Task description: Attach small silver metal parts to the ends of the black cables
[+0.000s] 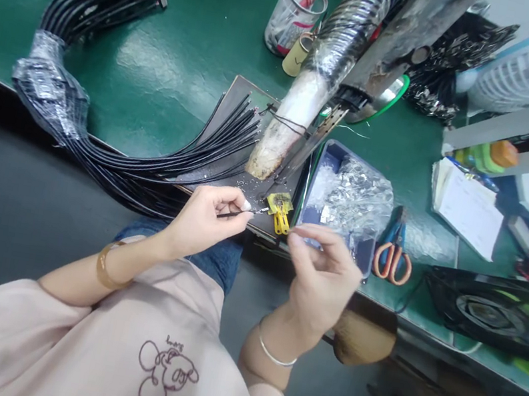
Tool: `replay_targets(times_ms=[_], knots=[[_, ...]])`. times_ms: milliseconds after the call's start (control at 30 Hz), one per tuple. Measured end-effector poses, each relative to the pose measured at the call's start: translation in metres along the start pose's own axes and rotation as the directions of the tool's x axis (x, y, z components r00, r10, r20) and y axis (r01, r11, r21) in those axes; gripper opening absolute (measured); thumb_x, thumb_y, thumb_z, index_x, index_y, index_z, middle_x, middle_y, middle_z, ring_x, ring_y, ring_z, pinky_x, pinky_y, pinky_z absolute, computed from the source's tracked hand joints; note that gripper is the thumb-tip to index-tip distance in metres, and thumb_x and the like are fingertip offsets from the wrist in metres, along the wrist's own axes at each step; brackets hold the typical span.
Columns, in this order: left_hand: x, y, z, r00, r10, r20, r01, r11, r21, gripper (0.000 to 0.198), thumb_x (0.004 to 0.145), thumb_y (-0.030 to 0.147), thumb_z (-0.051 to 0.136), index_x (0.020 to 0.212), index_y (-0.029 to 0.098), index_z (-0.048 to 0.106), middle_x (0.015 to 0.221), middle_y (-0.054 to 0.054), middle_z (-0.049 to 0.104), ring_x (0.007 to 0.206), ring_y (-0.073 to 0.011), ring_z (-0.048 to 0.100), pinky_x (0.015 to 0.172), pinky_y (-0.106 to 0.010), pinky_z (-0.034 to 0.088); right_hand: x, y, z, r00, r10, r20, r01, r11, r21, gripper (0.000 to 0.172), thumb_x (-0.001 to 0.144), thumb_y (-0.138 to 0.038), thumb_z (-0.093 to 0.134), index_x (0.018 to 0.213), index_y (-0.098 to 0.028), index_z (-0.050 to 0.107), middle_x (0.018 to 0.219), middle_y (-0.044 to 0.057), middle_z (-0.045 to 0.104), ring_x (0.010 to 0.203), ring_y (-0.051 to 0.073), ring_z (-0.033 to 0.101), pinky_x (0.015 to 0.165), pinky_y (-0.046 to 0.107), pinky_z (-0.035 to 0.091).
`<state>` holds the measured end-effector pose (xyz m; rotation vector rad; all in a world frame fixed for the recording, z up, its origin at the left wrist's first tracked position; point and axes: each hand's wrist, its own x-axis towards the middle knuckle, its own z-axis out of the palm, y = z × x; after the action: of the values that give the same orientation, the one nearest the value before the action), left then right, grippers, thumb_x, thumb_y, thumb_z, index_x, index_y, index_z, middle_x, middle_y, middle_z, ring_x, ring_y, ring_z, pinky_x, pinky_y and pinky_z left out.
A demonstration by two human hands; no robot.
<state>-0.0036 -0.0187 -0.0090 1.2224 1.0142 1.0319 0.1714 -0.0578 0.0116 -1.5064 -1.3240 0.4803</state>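
Black cables (158, 167) are lying in a curved bundle at the left of the green counter (183, 42), with clear plastic wrap (53, 85) binding them near the bend; their upper ends are carrying small connectors, while their other ends are fanning out over a grey board (236, 92). To the right of the bend, the left hand (210, 219) is pinching a single black lead (230, 214) between thumb and fingers; the lead is pointing rightward, its tip sitting at the yellow clip (282, 218) near the board's front edge; whether tip and clip are touching cannot be told. Above the board, a white-wrapped nozzle (280, 133) is slanting downward; a clear cup (295, 17) is standing behind it.

Right of the clip, the right hand (323, 272) is hovering before the blue tray (316, 173), thumb and fingers drawn together; blur is hiding whether they are gripping anything. Bagged small parts (358, 197) are filling much of the tray; orange-handled scissors (392, 260) are resting just beside it; farther right, papers (469, 205) are lying on the counter, and a black fan (499, 311) is occupying its front edge.
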Motion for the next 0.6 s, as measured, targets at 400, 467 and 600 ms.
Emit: replay_targets(times_ms=[400,467,600], knots=[[-0.007,0.004,0.004,0.95,0.313,0.02,-0.303,0.897,0.322,0.019,0.078,0.008,0.058,0.063,0.017,0.05,0.058,0.006,0.044,0.053,-0.0053,0.04,0.047,-0.014,0.033,-0.008,0.002,0.026,0.984,-0.021,0.177,0.021,1.0,0.0,0.025,0.096,-0.03,0.057,0.073,-0.02,0.064,0.07,-0.001,0.067,0.061,0.012,0.06,0.057,0.024,0.045],[-0.007,0.003,0.003,0.939,0.343,0.033,-0.333,0.875,0.351,0.019,0.078,0.006,0.058,0.064,0.017,0.051,0.059,0.006,0.045,0.052,-0.0054,0.04,0.048,-0.015,0.033,-0.008,0.002,0.025,0.983,-0.025,0.184,0.023,1.0,0.012,0.025,0.096,-0.029,0.058,0.074,-0.02,0.064,0.07,-0.001,0.067,0.061,0.011,0.06,0.057,0.023,0.044],[-0.007,0.003,0.003,0.93,0.364,0.046,-0.355,0.859,0.37,0.019,0.079,0.006,0.057,0.065,0.017,0.051,0.059,0.007,0.046,0.052,-0.0055,0.04,0.047,-0.015,0.032,-0.008,0.001,0.024,0.982,-0.023,0.187,0.026,1.0,-0.012,0.025,0.095,-0.031,0.059,0.073,-0.02,0.064,0.067,-0.002,0.064,0.058,0.011,0.055,0.055,0.023,0.042]])
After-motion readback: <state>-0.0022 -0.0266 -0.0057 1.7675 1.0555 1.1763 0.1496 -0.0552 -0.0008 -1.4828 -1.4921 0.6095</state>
